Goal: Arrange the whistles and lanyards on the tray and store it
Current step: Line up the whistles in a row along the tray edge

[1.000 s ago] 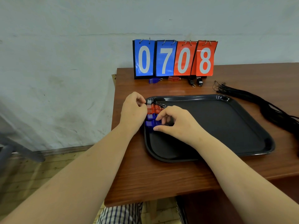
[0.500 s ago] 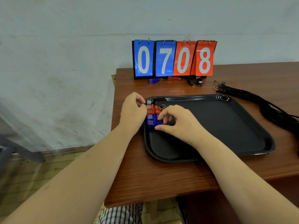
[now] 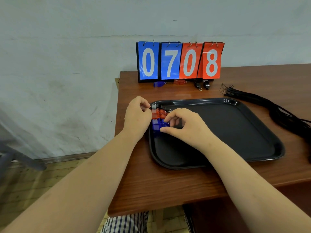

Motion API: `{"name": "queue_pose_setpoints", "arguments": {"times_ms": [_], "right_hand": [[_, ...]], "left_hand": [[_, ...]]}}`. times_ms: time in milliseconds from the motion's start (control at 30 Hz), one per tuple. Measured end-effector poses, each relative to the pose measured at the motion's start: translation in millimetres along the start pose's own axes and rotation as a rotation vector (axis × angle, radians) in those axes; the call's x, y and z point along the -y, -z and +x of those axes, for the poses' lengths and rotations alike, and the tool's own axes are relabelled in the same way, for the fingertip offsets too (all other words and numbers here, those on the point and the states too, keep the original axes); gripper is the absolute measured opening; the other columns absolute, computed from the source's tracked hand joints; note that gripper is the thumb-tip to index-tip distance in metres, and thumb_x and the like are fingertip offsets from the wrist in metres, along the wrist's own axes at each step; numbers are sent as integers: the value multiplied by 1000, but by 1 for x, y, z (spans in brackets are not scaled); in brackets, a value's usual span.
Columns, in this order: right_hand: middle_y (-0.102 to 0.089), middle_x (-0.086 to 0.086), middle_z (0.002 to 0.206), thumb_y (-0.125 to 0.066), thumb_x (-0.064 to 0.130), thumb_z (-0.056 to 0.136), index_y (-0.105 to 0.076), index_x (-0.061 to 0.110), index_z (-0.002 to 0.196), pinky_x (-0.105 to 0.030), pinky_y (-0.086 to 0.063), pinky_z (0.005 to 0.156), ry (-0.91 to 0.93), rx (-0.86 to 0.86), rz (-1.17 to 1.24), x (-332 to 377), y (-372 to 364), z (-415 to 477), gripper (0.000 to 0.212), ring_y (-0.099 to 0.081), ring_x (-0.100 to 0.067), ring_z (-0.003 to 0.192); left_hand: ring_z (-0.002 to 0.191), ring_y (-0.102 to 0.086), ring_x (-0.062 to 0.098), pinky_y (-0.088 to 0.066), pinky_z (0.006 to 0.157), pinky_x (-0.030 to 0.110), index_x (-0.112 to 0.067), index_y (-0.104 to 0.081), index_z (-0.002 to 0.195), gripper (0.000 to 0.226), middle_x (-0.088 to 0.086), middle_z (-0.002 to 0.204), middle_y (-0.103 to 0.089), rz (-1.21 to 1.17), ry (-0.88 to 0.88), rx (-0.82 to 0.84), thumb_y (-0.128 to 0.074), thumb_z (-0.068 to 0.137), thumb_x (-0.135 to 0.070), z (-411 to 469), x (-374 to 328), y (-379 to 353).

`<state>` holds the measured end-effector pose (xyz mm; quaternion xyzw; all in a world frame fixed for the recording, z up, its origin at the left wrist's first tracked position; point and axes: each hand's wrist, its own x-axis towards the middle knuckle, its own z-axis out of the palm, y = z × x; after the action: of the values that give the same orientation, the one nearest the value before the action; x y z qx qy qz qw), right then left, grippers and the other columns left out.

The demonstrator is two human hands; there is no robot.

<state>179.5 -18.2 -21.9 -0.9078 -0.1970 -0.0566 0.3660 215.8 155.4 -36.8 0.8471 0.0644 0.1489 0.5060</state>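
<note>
Whistle row being squared in the tray's far-left corner

On the table, the black tray held only that row; lanyards lay off its right edge. Both grips had barely shifted: left grip pinched the grey whistle, and right grip grasped the blue whistles beside the red whistles. Aligning probably continued.

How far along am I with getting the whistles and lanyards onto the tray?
Early on. Done: a row of whistles, grey, red and blue, sits at the left end of the tray. In hand: your left hand and right hand pinch that row, apparently lining it up. Left: four whistles by the scoreboard and the lanyards lie on the table; the tray isn't stored.
</note>
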Motion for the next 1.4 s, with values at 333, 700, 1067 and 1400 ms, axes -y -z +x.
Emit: {"name": "queue_pose_setpoints", "arguments": {"times_ms": [333, 700, 1067, 1400], "right_hand": [[-66, 12, 91, -64, 21, 93, -67, 23, 100, -8, -46, 71, -140, -228, 145, -4, 9, 14, 8, -60, 0, 84], [-59, -4, 127, -55, 15, 98, -58, 15, 130, -24, -44, 94, -159, -174, -171, -37, -24, 162, 32, -56, -17, 116], [-54, -7, 137, -56, 25, 98, -49, 22, 141, -41, -35, 103, -79, -30, -605, -53, -33, 196, 43, -41, -29, 127], [-66, 0, 114, -68, 29, 91, -64, 17, 124, -26, -50, 86, -158, -141, -192, -45, -14, 157, 36, -59, -12, 102]], "left_hand": [[85, -58, 9, -57, 72, 28, -23, -55, 96, 20, -3, 104, -59, -13, 34, 21, -56, 92, -4, 5, 1, 0], [85, -58, 6, -56, 72, 28, -26, -54, 92, 23, -11, 97, -57, -28, -10, 28, -55, 90, -3, 6, 6, -1], [87, -58, 7, -51, 70, 22, -25, -54, 91, 24, -10, 97, -58, -26, -30, 22, -55, 88, -1, 7, 7, -2], [83, -58, 7, -53, 69, 23, -24, -54, 95, 22, -9, 98, -57, 3, -12, 16, -55, 91, -2, 7, 5, -2]]}}
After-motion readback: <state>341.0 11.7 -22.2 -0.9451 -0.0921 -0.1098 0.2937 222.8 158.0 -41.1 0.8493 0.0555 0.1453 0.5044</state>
